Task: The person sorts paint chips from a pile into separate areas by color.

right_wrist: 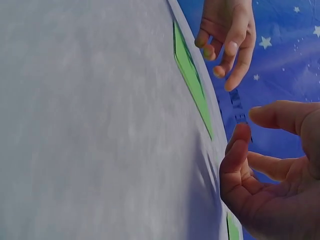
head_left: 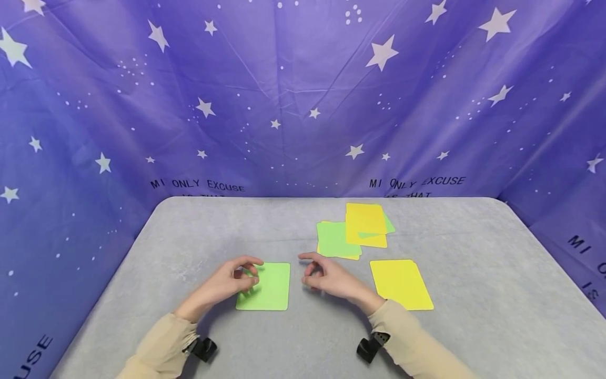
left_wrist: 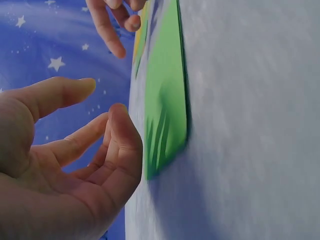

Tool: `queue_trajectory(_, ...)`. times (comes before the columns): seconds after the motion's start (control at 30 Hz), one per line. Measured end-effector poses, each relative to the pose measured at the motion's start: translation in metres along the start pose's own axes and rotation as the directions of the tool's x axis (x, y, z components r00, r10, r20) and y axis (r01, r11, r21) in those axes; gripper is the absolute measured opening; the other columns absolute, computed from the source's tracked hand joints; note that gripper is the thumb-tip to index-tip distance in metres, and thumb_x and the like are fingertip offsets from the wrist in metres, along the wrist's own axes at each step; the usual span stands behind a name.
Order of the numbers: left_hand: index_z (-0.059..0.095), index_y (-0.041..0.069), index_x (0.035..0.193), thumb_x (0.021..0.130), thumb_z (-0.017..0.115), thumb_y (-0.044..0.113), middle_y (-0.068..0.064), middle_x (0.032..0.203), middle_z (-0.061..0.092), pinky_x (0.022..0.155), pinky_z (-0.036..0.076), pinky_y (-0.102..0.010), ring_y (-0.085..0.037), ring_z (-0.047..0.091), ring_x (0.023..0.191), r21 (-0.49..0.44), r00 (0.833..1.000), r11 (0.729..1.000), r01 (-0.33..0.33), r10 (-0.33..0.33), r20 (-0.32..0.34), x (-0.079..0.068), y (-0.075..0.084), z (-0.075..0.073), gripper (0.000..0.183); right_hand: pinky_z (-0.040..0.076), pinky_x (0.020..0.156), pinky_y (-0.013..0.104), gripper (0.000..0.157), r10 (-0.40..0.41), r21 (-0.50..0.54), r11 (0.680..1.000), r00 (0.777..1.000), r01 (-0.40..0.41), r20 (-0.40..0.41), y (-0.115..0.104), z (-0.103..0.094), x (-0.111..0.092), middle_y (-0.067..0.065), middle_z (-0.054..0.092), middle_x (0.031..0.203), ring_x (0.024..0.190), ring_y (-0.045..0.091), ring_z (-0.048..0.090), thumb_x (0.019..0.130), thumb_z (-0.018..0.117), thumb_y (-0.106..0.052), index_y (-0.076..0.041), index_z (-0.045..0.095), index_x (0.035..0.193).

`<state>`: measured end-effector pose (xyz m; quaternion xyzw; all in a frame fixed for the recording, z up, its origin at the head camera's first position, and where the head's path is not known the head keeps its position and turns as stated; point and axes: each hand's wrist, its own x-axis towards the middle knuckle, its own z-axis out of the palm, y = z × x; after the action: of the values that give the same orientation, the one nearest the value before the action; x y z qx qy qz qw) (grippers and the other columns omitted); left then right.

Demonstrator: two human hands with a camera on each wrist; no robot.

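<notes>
A green square card [head_left: 274,289] with rounded corners lies flat on the table in front of the person. Over its left side hovers the left hand [head_left: 232,276], fingers loosely bent and empty, its shadow falling on the green surface in the left wrist view. To the right of the card, the right hand [head_left: 331,276] is held above bare table, also loosely bent and holding nothing. Thumb and fingertips stand apart on both hands. Past the right forearm lies a yellow square card [head_left: 402,284], slightly fanned at its right edge, with one corner hidden by the sleeve.
Farther back, yellow cards [head_left: 364,218] and green cards [head_left: 333,239] overlap in an untidy pile. A purple star-printed cloth [head_left: 284,105] hangs behind and beside the grey table [head_left: 497,295]. Each wrist carries a small black camera [head_left: 203,348].
</notes>
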<state>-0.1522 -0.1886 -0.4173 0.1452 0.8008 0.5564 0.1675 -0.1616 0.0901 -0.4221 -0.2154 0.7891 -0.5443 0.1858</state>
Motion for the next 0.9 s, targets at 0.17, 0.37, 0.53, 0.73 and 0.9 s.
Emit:
queue_trajectory(0.17,0.055,-0.009,0.124,0.085,0.064,0.003,-0.015,0.100,0.057,0.064,0.054,-0.032,-0.024,0.060,0.073,-0.028,1.000,0.999,-0.029,0.029,0.011,0.013,0.006,0.015,0.041,0.045,0.054,0.022,0.050,0.022,-0.010,1.000,0.999,-0.023,-0.047,0.005,-0.019,-0.011,0.007,0.056,0.089,0.068,0.015,0.054,0.088,0.062,-0.004,0.008,0.046,0.134)
queue_trajectory(0.37,0.054,-0.010,0.123,0.085,0.063,0.002,-0.021,0.104,0.057,0.065,0.054,-0.033,-0.024,0.061,0.076,-0.070,0.998,0.997,-0.041,0.043,0.034,0.029,0.012,0.034,0.041,0.047,0.062,0.027,0.048,0.061,-0.012,0.998,0.994,-0.062,-0.094,0.010,-0.042,-0.021,0.009,0.056,0.092,0.075,0.020,0.058,0.090,0.060,-0.005,0.008,0.046,0.134)
queue_trajectory(0.53,0.055,-0.010,0.122,0.084,0.063,0.000,-0.023,0.107,0.059,0.067,0.054,-0.034,-0.025,0.062,0.079,-0.090,0.996,0.994,-0.057,0.062,0.057,0.044,0.020,0.051,0.040,0.045,0.059,0.027,0.047,0.092,-0.012,0.995,0.985,-0.095,-0.143,0.018,-0.062,-0.029,0.010,0.056,0.092,0.073,0.020,0.055,0.090,0.058,-0.004,0.007,0.046,0.134)
queue_trajectory(0.73,0.056,-0.008,0.122,0.085,0.063,0.001,-0.022,0.108,0.061,0.072,0.056,-0.036,-0.028,0.064,0.086,-0.103,0.995,0.993,-0.051,0.060,0.077,0.062,0.034,0.071,0.039,0.050,0.065,0.031,0.046,0.081,0.008,0.997,0.974,-0.081,-0.212,0.022,-0.084,-0.037,0.014,0.058,0.095,0.079,0.026,0.056,0.091,0.056,-0.001,0.009,0.045,0.134)
queue_trajectory(0.9,0.055,-0.007,0.125,0.086,0.062,0.002,-0.023,0.112,0.061,0.075,0.056,-0.038,-0.036,0.064,0.093,-0.108,0.992,0.993,-0.056,0.067,0.104,0.078,0.046,0.085,0.040,0.054,0.073,0.035,0.048,0.060,0.018,0.998,0.966,-0.057,-0.250,0.022,-0.103,-0.041,0.024,0.057,0.105,0.089,0.033,0.058,0.091,0.057,-0.002,0.012,0.042,0.135)
